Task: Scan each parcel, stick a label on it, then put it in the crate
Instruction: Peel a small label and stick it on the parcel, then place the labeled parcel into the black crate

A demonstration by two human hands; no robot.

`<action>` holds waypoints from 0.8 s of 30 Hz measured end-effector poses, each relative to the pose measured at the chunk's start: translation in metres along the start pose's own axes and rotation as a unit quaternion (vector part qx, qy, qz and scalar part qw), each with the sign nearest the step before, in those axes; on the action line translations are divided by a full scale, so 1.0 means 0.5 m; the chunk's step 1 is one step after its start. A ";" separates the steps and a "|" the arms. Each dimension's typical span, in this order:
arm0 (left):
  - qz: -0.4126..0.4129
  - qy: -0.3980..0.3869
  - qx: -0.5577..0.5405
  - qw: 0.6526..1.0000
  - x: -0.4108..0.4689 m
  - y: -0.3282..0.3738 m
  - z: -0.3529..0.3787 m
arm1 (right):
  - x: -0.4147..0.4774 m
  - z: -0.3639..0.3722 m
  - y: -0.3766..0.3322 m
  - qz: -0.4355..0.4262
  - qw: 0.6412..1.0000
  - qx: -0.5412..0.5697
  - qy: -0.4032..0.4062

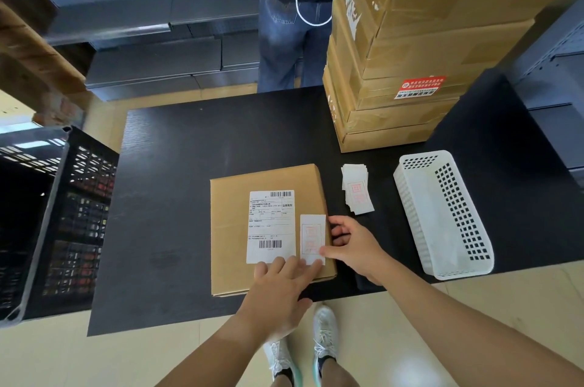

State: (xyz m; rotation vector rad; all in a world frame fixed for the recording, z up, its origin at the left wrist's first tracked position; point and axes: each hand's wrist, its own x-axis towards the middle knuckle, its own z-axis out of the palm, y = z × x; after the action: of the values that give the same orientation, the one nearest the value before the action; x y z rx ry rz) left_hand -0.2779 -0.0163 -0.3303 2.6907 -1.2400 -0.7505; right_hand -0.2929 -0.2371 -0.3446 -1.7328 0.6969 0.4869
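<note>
Label (313, 238) pressed onto parcel (234, 228)
The left hand (278, 295) presses with straight fingers, the right hand (357, 247) with its thumb; neither grips. The parcel lies flat beneath them: stiff, probably light; take its side edges.

On the parcel (227, 228), the shipping label (271, 225): two barcodes, print too small to read. At its three o'clock, a small label (312, 238), red stamp blurred.
</note>
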 end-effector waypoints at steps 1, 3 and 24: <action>0.003 0.003 0.001 1.000 -0.001 -0.001 0.003 | 0.002 0.000 -0.002 0.004 1.000 0.009 0.002; 0.008 0.011 0.005 1.000 -0.003 0.000 0.004 | 0.011 0.000 -0.013 0.010 0.999 0.044 0.015; -0.429 0.147 -0.371 0.810 -0.035 -0.204 -0.050 | 0.004 0.042 -0.019 0.052 0.996 0.071 0.026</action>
State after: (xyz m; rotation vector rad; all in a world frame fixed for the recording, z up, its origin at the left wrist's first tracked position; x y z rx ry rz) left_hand -0.2054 0.0615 -0.3296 2.3887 0.3845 -0.6286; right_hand -0.2843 -0.2154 -0.3447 -1.5871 0.8421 0.4538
